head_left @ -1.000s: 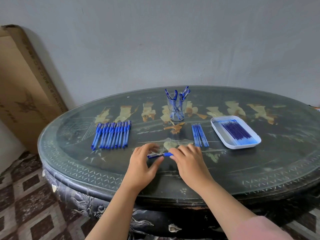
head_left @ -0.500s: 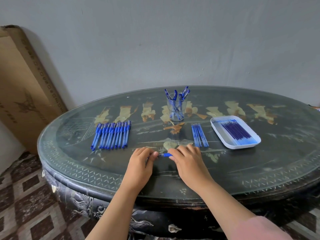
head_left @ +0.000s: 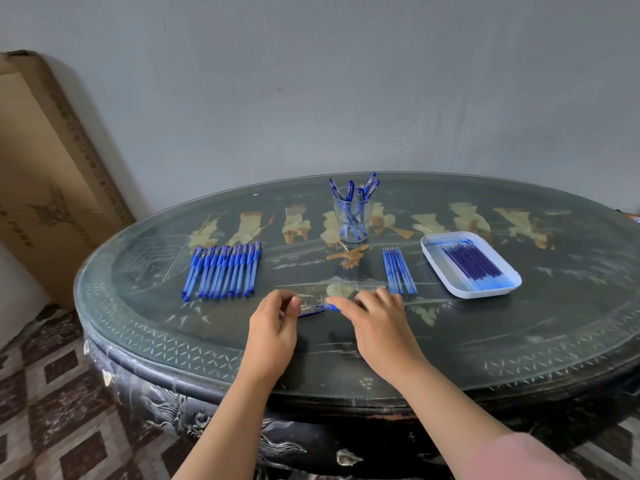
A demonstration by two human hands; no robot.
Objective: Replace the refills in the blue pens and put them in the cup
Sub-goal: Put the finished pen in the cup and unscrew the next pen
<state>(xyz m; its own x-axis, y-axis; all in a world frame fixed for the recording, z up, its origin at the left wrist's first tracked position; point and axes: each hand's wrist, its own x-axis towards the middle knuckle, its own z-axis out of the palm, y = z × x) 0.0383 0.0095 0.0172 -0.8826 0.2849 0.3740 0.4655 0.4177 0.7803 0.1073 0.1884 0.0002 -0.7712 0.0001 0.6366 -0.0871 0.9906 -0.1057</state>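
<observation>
Just above the near middle of the table, both hands hold one blue pen [head_left: 320, 309]. My left hand [head_left: 275, 325] pinches its left end and my right hand [head_left: 375, 320] grips the blue grip end; a short stretch shows between them. A row of several blue pens [head_left: 223, 270] lies to the left. Farther back a clear cup [head_left: 353, 216] stands with several blue pens upright in it. A few loose refills [head_left: 398, 270] lie right of centre, and more fill a white tray [head_left: 436, 261].
The round dark table [head_left: 519, 341] has a glass top and a carved rim. A tall cardboard box [head_left: 45, 174] leans against the grey wall at the left. Patterned floor tiles show below the table's edge.
My hands have drawn slightly apart along the pen. More of the pen shows between them now, including a thin part near the blue grip.
</observation>
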